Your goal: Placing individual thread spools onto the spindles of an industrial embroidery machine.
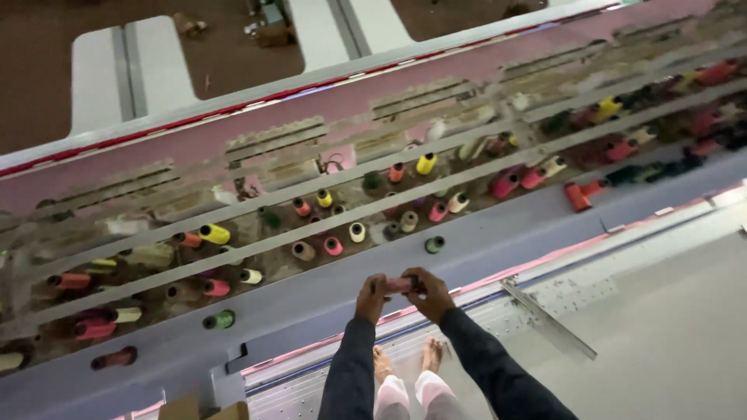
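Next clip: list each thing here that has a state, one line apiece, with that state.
left hand: gripping one end of the pink spool
right hand: gripping the other end
pink spool: held level between both hands, off the rack
thread rack: loaded with many coloured spools, mostly upright
green spool: standing at the rack's near edge

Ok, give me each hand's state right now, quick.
Left hand: closed on the pink thread spool.
Right hand: closed on the same spool's other end.

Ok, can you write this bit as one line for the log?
left hand + right hand: both hold pink spool | beside: thread rack
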